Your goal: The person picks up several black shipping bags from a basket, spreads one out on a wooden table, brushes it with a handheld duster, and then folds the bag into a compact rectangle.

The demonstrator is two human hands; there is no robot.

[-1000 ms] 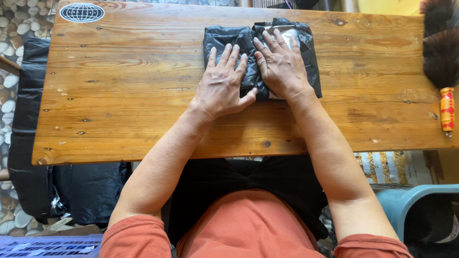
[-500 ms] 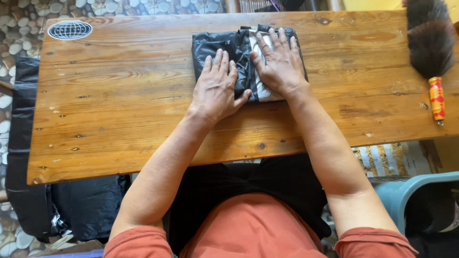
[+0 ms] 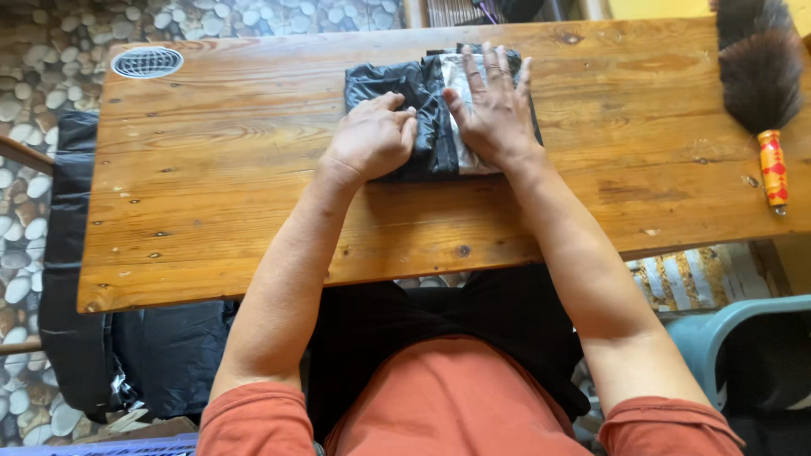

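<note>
- Folded black plastic bag (image 3: 397, 93) lies on the far middle of the wooden table (image 3: 236, 169), under both hands; a silvery-white strip shows along its centre fold.
- Change since a second ago: left hand (image 3: 372, 139) was flat with fingers spread, and is now curled into a loose fist, knuckles pressing the bag's left half.
- Right hand (image 3: 494, 105) stays flat, fingers spread, palm down on the bag's right half; hands close together, thumbs nearly touching.
- Reads as pressing the fold down, bundle looks tighter and narrower than before.
- Bag: thin, glossy, crinkled film, roughly rectangular stack.
- Table: warm varnished planks, knots, scuffs, small white flecks.
- Feather duster (image 3: 760, 67) at the table's right end, dark fluffy head, orange patterned handle, well apart from the bag.
- Oval sticker (image 3: 147, 62) at far left corner.
- More black plastic (image 3: 76, 279) hangs off the left edge; pebble floor (image 3: 34, 76) below.
</note>
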